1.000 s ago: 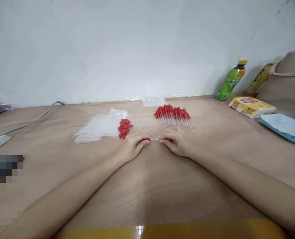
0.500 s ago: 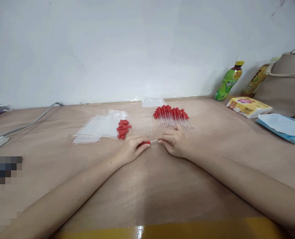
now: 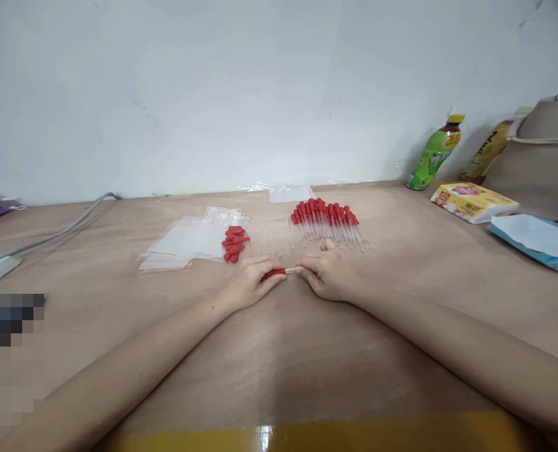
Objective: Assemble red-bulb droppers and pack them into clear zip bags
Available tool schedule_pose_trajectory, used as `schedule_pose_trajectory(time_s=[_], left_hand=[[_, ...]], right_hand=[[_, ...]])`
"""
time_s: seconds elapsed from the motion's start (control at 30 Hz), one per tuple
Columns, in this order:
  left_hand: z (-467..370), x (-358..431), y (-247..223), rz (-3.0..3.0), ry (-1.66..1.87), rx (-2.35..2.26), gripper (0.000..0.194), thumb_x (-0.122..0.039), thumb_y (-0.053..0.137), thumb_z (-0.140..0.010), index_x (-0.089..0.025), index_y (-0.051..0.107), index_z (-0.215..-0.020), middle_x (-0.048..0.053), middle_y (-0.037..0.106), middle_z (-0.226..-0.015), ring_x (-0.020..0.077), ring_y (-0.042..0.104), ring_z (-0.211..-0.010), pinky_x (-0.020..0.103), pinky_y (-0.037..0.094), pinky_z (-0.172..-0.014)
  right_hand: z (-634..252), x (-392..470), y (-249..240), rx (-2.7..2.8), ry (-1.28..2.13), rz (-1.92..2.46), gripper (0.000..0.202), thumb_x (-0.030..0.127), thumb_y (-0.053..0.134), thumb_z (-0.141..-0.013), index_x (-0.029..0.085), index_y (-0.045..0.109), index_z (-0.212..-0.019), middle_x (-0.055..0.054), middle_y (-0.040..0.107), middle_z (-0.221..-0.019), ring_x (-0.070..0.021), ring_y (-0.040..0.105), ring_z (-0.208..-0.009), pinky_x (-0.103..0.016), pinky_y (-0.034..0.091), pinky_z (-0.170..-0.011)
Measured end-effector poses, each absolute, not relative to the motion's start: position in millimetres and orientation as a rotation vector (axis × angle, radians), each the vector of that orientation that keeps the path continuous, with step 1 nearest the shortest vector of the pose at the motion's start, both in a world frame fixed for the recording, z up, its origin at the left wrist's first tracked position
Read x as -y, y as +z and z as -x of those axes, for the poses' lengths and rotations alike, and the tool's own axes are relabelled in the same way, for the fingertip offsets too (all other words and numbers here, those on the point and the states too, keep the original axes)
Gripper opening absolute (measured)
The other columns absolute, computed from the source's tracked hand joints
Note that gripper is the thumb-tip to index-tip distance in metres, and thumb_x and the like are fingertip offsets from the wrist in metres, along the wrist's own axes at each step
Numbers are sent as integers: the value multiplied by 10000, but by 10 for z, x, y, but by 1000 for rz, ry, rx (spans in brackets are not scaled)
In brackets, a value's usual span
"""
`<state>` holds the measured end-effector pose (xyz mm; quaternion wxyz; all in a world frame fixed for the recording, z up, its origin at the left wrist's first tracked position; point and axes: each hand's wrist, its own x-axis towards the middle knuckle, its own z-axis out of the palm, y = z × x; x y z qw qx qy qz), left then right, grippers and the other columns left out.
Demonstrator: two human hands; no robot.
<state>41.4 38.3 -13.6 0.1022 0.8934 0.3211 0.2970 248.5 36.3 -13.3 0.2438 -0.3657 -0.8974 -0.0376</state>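
Between finger and thumb, my left hand (image 3: 253, 281) is closed on a red rubber dropper bulb (image 3: 275, 272). A thin clear glass tube (image 3: 290, 270) enters the bulb's right end, and my right hand (image 3: 324, 272) pinches the tube; its far part is hidden by my fingers. Just beyond my left hand lies a small heap of loose red bulbs (image 3: 234, 242). Beside it, a row of bare glass tubes (image 3: 272, 238) rests on the table. Past my right hand, several droppers with red bulbs (image 3: 326, 216) are fanned out, tips toward me.
Clear plastic bags (image 3: 175, 243) lie stacked left of the loose bulbs, and another bag (image 3: 290, 194) is near the wall. At right are a green bottle (image 3: 432, 157), a yellow tissue pack (image 3: 474, 202), a blue-and-white packet (image 3: 537, 242) and a beige bag (image 3: 537, 163). A grey cable (image 3: 66, 224) crosses the left side.
My right hand has moved slightly left, toward my left hand, and less of the tube shows between them. My left hand keeps its hold on the bulb.
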Motion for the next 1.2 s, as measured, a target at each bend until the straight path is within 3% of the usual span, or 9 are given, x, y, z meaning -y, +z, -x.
schedule_pose_trajectory(time_s=[0.37,0.57,0.7,0.8,0.97,1.2], left_hand=[[-424,-420,-119,-2649,910,-1024,129,-261,527,-833,-180,600,-902,21,626,-800,136,564,-727,244,428,-651],[-402,-438,-132,-2471,956,-1243,446,-287,581,-775,-181,409,-1172,-5,534,-809,96,485,-573,253,426,-603],[-398,-449,-132,-2491,858,-1229,194,-281,544,-798,-166,528,-953,-15,511,-699,107,474,-575,236,391,-556],[-406,-453,-125,-2527,825,-1192,122,-267,524,-816,-158,576,-797,-3,520,-657,115,486,-600,232,378,-553],[-401,-456,-119,-2526,825,-1189,126,-268,535,-812,-155,587,-792,-7,523,-639,109,477,-584,228,372,-548],[-394,-456,-125,-2511,815,-1194,112,-258,532,-812,-162,589,-798,-8,530,-650,111,482,-600,225,379,-555]], right_hand=[[-2501,-381,21,2539,-29,995,294,253,367,-882,166,606,-733,-36,639,-705,-121,471,-598,-305,239,-717],[-2699,-494,179,2465,236,1173,199,227,449,-800,184,635,-743,-14,643,-667,-121,506,-571,-281,330,-673],[-2950,-774,176,1894,505,1570,271,363,465,-782,173,630,-681,-30,637,-648,-136,545,-580,-250,367,-577],[-3095,-959,172,1558,360,1823,324,435,480,-754,169,613,-625,-51,618,-616,-160,548,-587,-263,358,-547],[-3072,-1110,163,1418,183,2033,298,428,479,-736,189,621,-630,-68,632,-689,-200,564,-685,-286,358,-584],[-2833,-1241,80,1479,102,2046,222,370,486,-738,204,633,-750,-76,648,-793,-235,582,-808,-382,362,-762]])
